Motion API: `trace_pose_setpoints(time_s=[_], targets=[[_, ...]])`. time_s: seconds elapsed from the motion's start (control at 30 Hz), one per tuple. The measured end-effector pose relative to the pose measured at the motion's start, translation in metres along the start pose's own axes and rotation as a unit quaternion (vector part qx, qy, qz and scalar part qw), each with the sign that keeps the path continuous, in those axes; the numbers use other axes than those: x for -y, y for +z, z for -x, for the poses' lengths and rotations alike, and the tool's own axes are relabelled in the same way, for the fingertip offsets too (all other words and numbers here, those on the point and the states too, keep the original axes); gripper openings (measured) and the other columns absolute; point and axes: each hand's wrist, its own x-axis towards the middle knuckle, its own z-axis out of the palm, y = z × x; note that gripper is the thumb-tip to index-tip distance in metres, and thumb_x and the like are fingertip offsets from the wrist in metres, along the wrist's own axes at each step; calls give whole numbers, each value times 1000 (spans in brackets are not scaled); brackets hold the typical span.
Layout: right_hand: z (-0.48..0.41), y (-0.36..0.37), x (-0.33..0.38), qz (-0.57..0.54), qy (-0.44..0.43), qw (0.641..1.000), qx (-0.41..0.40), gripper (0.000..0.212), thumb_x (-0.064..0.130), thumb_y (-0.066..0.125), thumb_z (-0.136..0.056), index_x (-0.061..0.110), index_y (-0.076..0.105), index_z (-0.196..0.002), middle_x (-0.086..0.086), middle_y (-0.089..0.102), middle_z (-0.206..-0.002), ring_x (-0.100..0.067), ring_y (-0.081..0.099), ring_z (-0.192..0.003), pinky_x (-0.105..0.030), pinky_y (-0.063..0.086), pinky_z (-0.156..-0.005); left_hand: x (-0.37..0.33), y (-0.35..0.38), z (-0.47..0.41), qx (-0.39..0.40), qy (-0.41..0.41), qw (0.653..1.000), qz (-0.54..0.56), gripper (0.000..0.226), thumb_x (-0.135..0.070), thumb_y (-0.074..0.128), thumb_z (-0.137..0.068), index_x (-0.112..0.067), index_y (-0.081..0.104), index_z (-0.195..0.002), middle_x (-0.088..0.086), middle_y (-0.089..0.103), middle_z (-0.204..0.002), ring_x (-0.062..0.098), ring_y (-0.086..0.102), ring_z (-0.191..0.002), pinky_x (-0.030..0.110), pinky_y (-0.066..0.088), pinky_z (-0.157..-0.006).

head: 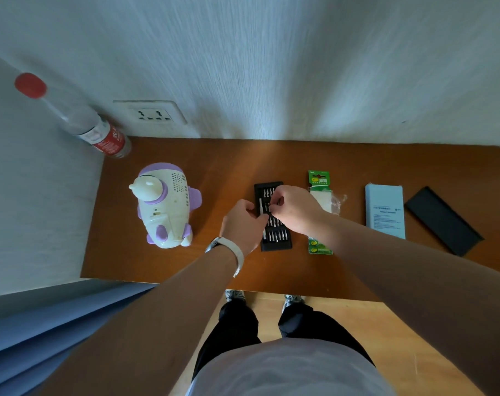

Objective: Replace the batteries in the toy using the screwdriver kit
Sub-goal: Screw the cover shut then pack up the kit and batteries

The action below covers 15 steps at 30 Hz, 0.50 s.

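Left hand (243, 221) sits at 9 o'clock of the screwdriver kit tray (276, 244), fingers curled, tips at the tray's left edge by the slim silver driver handle (261, 207); can't tell if it grips anything. Right hand (296, 208) comes in from 3 o'clock over the tray's middle, thumb and forefinger closed together in a pinch; whatever is between them is too small to make out. Tray is a black rectangular slab, long axis 12 to 6, with rows of short metal bits (277, 237) standing in it. Toy (164, 204) lies well apart at 9 o'clock of the tray: rounded glossy white plastic body, lilac trim and stubby feet, perforated speaker grille on its side. Battery pack (319, 178) lies just beside the tray at 3 o'clock: green printed card with a clear blister, partly under the right wrist. Further toward 3 o'clock are a pale blue printed box (384, 210) and a matte black flat lid (443, 221), skewed. All of it rests on a smooth brown wood-grain table (271, 277). Clear plastic bottle (85, 124) with red cap and label stands at the table's 10 o'clock corner, with a white wall socket (154, 114) near it. White-strap watch (231, 250) on the left wrist.
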Motion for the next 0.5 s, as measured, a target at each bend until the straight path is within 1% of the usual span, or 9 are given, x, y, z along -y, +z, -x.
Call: trace_pose_setpoints(time_s=[0.07,0.17,0.27,0.33,0.4,0.5], targets=[[-1,1,0,5,1,1000,-2,2,18,59,-91,18,62,-91,-1,64,-86,-11,55,-65,-22,37,-51,1,3,1,8,0,1000,-10,34,-31,68,-93,-22,53,-122,-3,65,-102,7,63,-82,20,53,-58],[-4,-1,0,14,0,1000,9,4,17,59,-90,17,63,-91,0,63,-85,-9,53,-64,-22,36,-51,2,4,1,6,4,1000,-21,35,-30,68,-93,-22,53,-124,-2,66,-105,11,65,-86,22,55,-59],[-3,-1,0,32,-10,999,1,5,18,59,-91,17,63,-94,0,63,-87,-12,56,-69,-25,42,-55,2,5,1,-2,12,999,-40,35,-29,66,-95,-21,52,-126,-2,66,-104,12,65,-86,24,56,-62],[-1,1,-1,33,-11,999,-11,6,18,59,-92,16,61,-97,0,62,-87,-16,58,-74,-28,46,-60,2,6,1,-7,19,999,-50,35,-29,65,-95,-21,52,-126,-3,66,-101,12,65,-85,29,60,-67],[1,3,-2,22,-4,999,-23,9,17,59,-92,16,59,-101,-1,60,-86,-18,58,-73,-29,44,-59,2,6,2,-11,21,998,-51,34,-29,65,-95,-21,52,-125,-3,66,-99,13,66,-85,35,62,-72],[3,7,-3,-9,15,999,-45,23,17,64,-90,15,53,-110,-1,56,-91,-14,53,-68,-26,42,-55,1,5,3,-9,20,999,-47,34,-29,65,-95,-21,52,-125,-3,67,-100,15,67,-87,37,62,-74]])
